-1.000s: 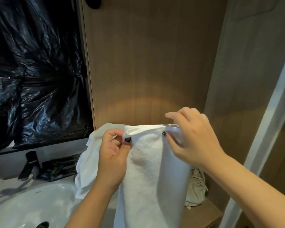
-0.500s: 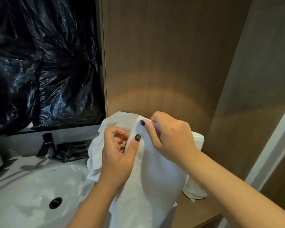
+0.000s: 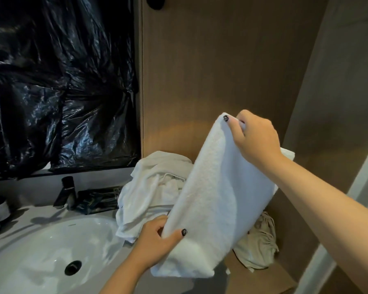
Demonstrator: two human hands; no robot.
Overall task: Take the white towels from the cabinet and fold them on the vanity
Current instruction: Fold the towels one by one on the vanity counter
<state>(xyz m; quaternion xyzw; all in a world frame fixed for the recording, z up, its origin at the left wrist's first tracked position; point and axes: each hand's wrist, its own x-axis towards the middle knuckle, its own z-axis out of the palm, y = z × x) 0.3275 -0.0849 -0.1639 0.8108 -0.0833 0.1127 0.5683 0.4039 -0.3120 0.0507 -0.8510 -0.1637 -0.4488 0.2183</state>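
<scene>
Two hands were in view: the left hand (image 3: 157,236) at 6 o'clock and the right hand (image 3: 257,136) at 2 o'clock, both gripping one white towel (image 3: 217,198). One heap of white towels (image 3: 153,187) lay at centre; how many it held could not be told. There was one beige cloth (image 3: 261,245) at 4 o'clock, one sink (image 3: 40,251) at 8 o'clock, one black tap (image 3: 66,192) and one dark packet (image 3: 98,199) at 9 o'clock.

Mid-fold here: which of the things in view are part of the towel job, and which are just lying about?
Part of the job:
white towel, held up between the right hand and the left hand
heap of white towels beside the sink
vanity top

Lying about:
sink basin
black faucet
dark packets
beige crumpled cloth
black plastic sheet
</scene>
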